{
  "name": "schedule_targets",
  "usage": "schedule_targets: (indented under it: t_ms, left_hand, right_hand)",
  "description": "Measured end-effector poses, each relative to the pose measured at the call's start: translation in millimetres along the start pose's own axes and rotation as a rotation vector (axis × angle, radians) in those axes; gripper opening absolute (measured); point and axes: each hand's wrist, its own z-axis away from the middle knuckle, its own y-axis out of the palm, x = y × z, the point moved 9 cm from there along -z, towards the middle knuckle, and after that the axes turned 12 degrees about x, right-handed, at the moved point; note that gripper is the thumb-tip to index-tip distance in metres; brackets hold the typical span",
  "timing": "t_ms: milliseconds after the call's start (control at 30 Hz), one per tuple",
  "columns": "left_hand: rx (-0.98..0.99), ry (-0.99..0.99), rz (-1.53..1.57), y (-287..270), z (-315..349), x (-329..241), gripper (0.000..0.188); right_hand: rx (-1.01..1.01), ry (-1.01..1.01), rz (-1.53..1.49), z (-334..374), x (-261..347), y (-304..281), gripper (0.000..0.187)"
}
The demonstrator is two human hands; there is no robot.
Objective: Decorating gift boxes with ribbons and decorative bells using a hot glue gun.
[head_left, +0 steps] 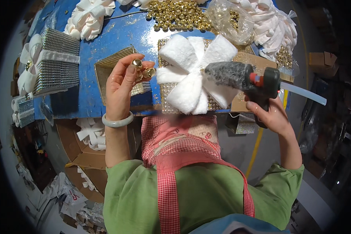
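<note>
Bells (137, 62) pinched by left hand (121, 85); glue gun (232, 75) gripped by right hand (272, 114); bow (191, 78) between seated, no bell seen on it.

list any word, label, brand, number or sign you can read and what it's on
There is no text I can read clearly.
Crumpled white plastic, lower left: a red mark, too small and blurred to read.
Glue gun: no readable lettering.
White bow and gold balls: no lettering seen.
Apron: checks and printed figures, no readable words.

Gold baubles (137, 62) look like smooth, glossy metal; the bow (192, 75) is matt, fluffy cloth.
</note>
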Motion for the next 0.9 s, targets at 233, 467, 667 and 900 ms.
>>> schedule_targets:
  t_ms: [233,467,667,900]
  left_hand:
    - [-0.077,0.012,0.003,-9,7,0,0.03]
    - [-0.126,0.031,-0.051,-8,9,-5,0.029]
    - [-0.121,0.022,-0.074,-1,13,-6,0.027]
    - [-0.086,0.039,-0.146,18,25,-19,0.028]
  right_hand:
    - [0.007,-0.016,0.005,5,3,5,0.054]
    - [-0.01,0.053,0.058,9,-6,1,0.053]
    - [-0.017,-0.059,-0.015,10,1,6,0.052]
    - [0.034,-0.1,-0.587,50,-41,17,0.048]
